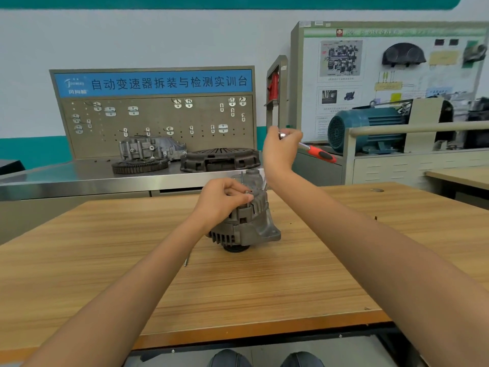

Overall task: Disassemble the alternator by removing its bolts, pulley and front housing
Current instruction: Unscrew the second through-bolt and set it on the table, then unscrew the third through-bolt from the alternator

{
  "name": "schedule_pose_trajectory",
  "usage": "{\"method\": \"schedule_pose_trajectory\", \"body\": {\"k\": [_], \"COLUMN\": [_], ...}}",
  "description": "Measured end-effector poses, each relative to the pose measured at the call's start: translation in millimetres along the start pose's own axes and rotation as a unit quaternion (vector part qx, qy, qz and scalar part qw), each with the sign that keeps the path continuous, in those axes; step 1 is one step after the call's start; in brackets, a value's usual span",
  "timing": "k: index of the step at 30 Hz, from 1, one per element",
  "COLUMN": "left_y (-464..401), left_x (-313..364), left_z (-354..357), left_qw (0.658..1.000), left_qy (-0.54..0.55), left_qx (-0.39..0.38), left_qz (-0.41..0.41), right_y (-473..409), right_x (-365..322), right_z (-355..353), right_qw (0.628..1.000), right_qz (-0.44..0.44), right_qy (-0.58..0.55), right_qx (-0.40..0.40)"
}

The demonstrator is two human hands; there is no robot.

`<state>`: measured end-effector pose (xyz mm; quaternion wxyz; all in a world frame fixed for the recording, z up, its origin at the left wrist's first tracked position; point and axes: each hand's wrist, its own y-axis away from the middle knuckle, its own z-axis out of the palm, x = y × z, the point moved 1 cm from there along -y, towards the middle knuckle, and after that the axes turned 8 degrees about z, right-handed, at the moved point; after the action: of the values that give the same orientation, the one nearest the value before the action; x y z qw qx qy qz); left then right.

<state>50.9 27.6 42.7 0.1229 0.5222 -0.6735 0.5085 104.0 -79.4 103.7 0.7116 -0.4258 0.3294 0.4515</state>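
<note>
A grey alternator [248, 223] stands pulley-down in the middle of the wooden table [264, 282]. My left hand [225, 198] rests on its upper left side, thumb and fingers pinched on a long bolt [247, 193] that sticks up from the housing. Two more thin bolts stand up at the alternator's far side. My right hand [281, 152] is raised above and behind the alternator, closed around a ratchet wrench [316, 152] with a red handle that points right. One loose bolt [186, 259] lies on the table beside my left forearm.
Behind the table stands a steel bench [79, 178] with a pegboard, a gear ring [140, 165], a housing casting and a clutch cover [221, 158]. A teal electric motor [367, 131] and a display board are at the back right. Another wooden table [460, 176] is far right.
</note>
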Motion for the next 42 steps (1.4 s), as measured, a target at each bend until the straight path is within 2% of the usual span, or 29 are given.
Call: {"method": "schedule_pose_trajectory", "body": {"k": [7,11,14,17,20,23,29,34,42], "left_y": [-7.4,-16.7,-26.8,-21.3,0.3,18.8,22.2,25.5,32.7], "left_x": [6.4,14.0,7.1,-22.9,-66.4,-100.1,-127.9,-126.8,-126.5], "left_z": [-2.8,-19.1,-46.3,-70.1,-76.7,-69.5,-44.0,-31.6,-25.0], "left_qw": [0.999,0.988,0.976,0.966,0.958,0.952,0.959,0.940,0.930], "left_qy": [0.018,0.118,0.152,0.155,0.091,0.060,-0.125,-0.259,-0.303], "left_qx": [0.041,0.095,0.140,0.127,0.092,0.057,0.032,0.007,-0.035], "left_qz": [-0.007,-0.020,-0.069,-0.161,-0.255,-0.294,-0.252,-0.221,-0.204], "right_y": [-3.1,-1.2,-0.8,-1.5,-3.1,-6.5,-9.9,-9.6,-10.0], "right_x": [37.6,51.5,62.7,71.9,78.2,81.6,84.0,83.1,83.5], "right_z": [-20.4,-22.9,-29.5,-37.5,-43.6,-45.1,-46.5,-49.1,-50.7], "right_qw": [0.999,0.997,0.992,0.983,0.976,0.971,0.974,0.981,0.984], "right_qz": [0.025,0.042,0.042,0.024,0.004,-0.001,0.004,0.007,0.012], "right_qy": [0.041,0.065,0.115,0.173,0.209,0.227,0.214,0.185,0.164], "right_qx": [0.023,-0.003,-0.036,-0.054,-0.061,-0.069,-0.070,-0.061,-0.064]}}
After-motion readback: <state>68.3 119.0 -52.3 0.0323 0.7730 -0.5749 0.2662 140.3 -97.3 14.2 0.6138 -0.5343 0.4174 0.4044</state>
